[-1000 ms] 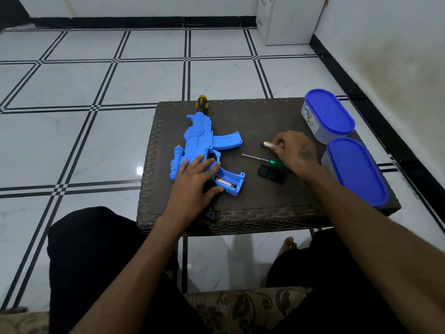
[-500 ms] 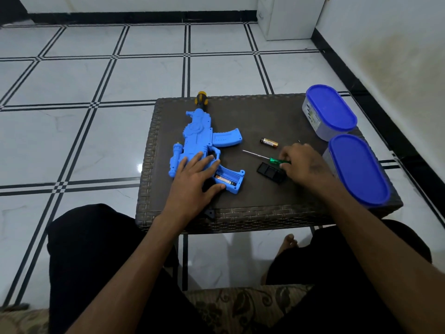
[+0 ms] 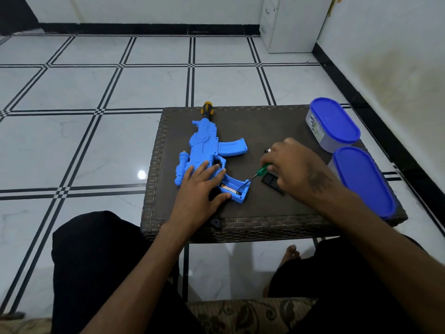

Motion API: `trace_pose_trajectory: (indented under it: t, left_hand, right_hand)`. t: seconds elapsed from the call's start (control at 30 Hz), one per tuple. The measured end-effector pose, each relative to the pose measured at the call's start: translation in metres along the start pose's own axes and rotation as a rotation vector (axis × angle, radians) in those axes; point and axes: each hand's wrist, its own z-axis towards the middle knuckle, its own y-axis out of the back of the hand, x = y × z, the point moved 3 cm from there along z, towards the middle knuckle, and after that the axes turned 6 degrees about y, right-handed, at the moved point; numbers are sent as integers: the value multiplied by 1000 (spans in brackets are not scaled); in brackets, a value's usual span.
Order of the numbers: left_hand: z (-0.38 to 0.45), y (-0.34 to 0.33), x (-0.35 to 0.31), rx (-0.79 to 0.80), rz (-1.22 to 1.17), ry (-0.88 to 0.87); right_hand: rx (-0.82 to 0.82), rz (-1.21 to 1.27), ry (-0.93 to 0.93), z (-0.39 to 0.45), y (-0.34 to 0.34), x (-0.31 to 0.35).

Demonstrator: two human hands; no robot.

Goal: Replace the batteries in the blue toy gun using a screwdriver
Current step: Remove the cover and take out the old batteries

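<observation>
Centrally, our left hand (image 3: 199,189) lay spread on the toy gun (image 3: 207,153); right fingers (image 3: 271,165) pinched the screwdriver (image 3: 261,171), whose tip risked slipping off the battery (image 3: 230,189).

The floor (image 3: 149,92) is glossy white tile crossed by double black lines, with a bright spot of light (image 3: 141,175) reflected near the table's left edge. A low dark woven table (image 3: 277,227) stands in the middle. The far wall (image 3: 144,8) is white with a black skirting; the right wall (image 3: 390,56) shows yellowish stains. A white cabinet (image 3: 289,25) sits in the far right corner. A patterned cushion (image 3: 240,314) lies nearest.
</observation>
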Motion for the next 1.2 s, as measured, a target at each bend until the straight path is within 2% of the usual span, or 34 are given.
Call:
trace_pose_trajectory:
  t: [0.43, 0.6, 0.77, 0.83, 0.93, 1.0, 1.2]
  left_hand:
    - [0, -2, 1, -5, 33, -1]
    - [-1, -2, 1, 3, 34, -4]
    - [-1, -2, 0, 18, 55, 3]
    - [-1, -2, -2, 15, 83, -30]
    - [-2, -4, -8, 3, 110, -184]
    - [-1, -6, -10, 36, 89, -251]
    - [-1, -6, -11, 68, 82, -244]
  right_hand:
    - [18, -196, 105, 7, 27, 38]
    - [-18, -179, 115, 12, 32, 40]
    - [16, -192, 144, 11, 25, 42]
    - [12, -194, 150, 12, 25, 43]
    - [6, -192, 150, 11, 22, 45]
    - [-29, -153, 142, 7, 17, 45]
    - [-235, -15, 105, -15, -6, 27]
